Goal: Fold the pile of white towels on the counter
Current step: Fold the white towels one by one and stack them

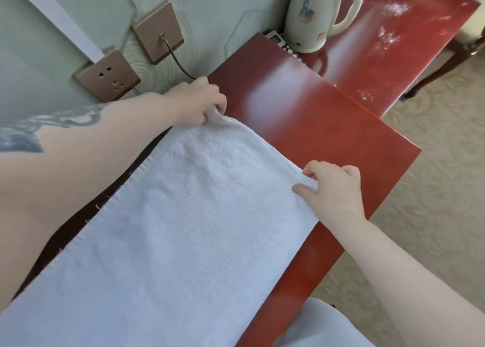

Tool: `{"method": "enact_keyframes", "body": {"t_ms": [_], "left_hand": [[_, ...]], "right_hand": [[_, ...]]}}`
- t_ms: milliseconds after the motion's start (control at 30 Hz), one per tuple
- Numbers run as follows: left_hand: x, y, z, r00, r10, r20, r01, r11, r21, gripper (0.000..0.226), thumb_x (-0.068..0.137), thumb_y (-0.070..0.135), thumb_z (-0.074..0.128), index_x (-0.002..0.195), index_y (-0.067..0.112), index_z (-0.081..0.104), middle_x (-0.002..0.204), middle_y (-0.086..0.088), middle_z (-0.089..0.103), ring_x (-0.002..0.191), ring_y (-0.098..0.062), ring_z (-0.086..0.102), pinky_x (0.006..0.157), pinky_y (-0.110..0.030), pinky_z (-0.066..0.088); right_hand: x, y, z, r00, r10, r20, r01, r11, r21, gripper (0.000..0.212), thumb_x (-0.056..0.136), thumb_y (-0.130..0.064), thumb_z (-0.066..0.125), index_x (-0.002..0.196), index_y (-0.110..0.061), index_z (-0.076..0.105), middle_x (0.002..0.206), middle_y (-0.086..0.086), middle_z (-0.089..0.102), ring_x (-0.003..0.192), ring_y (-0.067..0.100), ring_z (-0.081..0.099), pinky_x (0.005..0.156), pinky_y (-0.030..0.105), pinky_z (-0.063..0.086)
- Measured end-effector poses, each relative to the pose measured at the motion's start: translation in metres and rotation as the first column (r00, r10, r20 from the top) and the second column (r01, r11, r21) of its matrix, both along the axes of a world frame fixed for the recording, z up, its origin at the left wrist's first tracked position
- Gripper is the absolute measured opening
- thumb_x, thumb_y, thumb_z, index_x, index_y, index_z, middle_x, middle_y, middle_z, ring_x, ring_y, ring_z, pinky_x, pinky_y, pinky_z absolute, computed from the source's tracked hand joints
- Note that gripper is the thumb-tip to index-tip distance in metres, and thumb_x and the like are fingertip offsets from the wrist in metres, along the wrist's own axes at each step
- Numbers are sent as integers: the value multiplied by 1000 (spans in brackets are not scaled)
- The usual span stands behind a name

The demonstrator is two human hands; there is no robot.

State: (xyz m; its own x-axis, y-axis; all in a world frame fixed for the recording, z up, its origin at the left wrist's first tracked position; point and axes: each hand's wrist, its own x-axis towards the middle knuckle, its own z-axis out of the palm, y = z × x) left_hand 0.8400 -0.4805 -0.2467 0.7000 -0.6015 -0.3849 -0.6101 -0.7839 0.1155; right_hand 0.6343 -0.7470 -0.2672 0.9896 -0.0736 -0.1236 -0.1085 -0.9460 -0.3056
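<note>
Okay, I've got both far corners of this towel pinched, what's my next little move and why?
Probably lift both corners and bring them back toward you to fold the towel in half. The left hand and right hand each pinch a far corner, and the towel lies flat along the red counter, so it looks ready to fold.

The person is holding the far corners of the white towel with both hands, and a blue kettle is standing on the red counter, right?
Not quite. The head view shows the kettle is cream, not blue. The left hand and right hand do pinch the white towel's far corners on the red counter.
</note>
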Motion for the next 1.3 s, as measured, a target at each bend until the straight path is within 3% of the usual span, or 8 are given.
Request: {"method": "enact_keyframes", "body": {"t_ms": [133,300,500,633,700,967,1167,1300], "left_hand": [[-5,6,8,986,-125,109,119,991,63,22,82,18,64,103,27,60,86,14,46,95,-17,45,73,-33,33],[-9,16,20,979,-123,160,79,962,260,24,96,36,52,116,28,63,108,4,55,108,-22,46,83,-36,40],[-24,22,47,960,-51,275,0,984,180,26,100,35,49,119,27,66,114,2,55,111,-21,46,80,-35,36],[-45,34,80,964,141,224,-143,990,-6,23,98,22,56,114,19,72,104,-6,53,99,-25,53,70,-36,41],[-55,41,99,960,169,223,-165,986,-35,22,96,17,59,113,17,73,103,-8,54,97,-27,55,72,-38,43],[-116,66,201,906,166,388,-138,985,-99,29,89,2,58,106,19,76,94,2,50,92,-26,51,82,-37,44],[-204,93,309,803,240,545,-159,968,-191,25,85,-1,64,95,17,78,92,-2,56,87,-27,56,81,-37,46],[-286,109,383,699,281,658,-203,960,-194,11,80,-3,73,90,-1,77,83,-10,58,85,-35,62,82,-40,47]], "right_hand": [[-19,-11,-5,985,56,162,-65,997,47,22,83,-39,75,80,-19,67,69,-9,60,74,17,56,81,33,30],[-26,-36,-12,980,96,176,-104,994,38,21,74,-32,83,83,-17,72,87,-5,62,92,24,57,79,33,25],[-11,-57,-1,963,212,-169,-217,976,-10,33,88,-55,59,108,-28,60,101,-12,50,97,13,43,79,29,29],[-19,-49,30,960,222,-172,-194,967,164,21,91,-46,58,85,-33,43,78,-9,54,73,14,53,61,32,40],[-26,-44,50,954,261,-150,-234,957,173,24,92,-43,58,80,-34,39,75,-7,55,71,15,54,64,35,44],[-60,-3,122,768,629,-123,-640,761,-102,17,92,-34,48,82,-21,44,81,-6,50,75,18,52,67,35,44],[-68,-19,196,852,509,124,-505,861,-59,25,96,-34,54,78,-23,41,75,-8,50,73,18,48,66,35,38],[-63,-22,290,721,638,271,-542,763,-353,14,93,-34,52,86,-24,48,85,-9,54,80,18,54,71,35,43]]}}
